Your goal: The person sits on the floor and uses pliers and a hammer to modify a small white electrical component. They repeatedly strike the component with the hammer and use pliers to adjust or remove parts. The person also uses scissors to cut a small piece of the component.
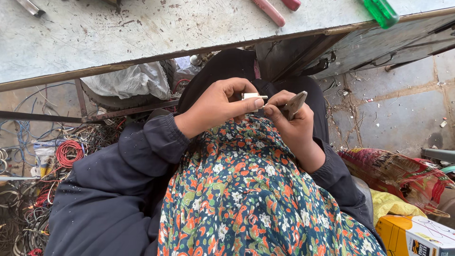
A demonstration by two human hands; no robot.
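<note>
The left hand [215, 106] pinches a small white plastic part [251, 97] with its fingers shut on it, low over the lap, so it stays steady. The right hand [291, 123] grips a flat grey metal tool [295, 103], its tip by the part. The scratched grey bench [142, 33] is just above.

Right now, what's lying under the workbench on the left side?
Under the workbench lie tangled wires, a red wire coil, and a grey plastic sheet over a tyre. The dark sleeve covers whatever lies nearer.
</note>
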